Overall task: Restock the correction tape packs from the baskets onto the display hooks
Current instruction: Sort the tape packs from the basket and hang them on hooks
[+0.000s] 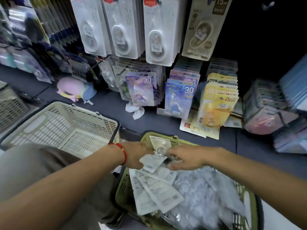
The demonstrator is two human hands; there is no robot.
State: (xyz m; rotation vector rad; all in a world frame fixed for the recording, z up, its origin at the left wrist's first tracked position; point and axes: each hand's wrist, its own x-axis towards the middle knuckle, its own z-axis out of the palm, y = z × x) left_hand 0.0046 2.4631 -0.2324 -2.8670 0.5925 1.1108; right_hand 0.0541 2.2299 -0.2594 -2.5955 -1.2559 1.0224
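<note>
Two hands reach into the green basket [146,138] of correction tape packs [159,188]. The left hand [136,155] pinches one pack [152,161]; the right hand [186,159] lies flat. Lift only one, hole end up.

Both forearms are bare, without sleeves. The left wrist wears a thin red cord bracelet [123,152]. The lap shows grey-brown cloth trousers [33,165].

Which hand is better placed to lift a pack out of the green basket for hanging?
Probably the left hand: it already grips a white correction tape pack above the green basket. The right hand only reaches toward the packs; its fingers are blurred.
</note>
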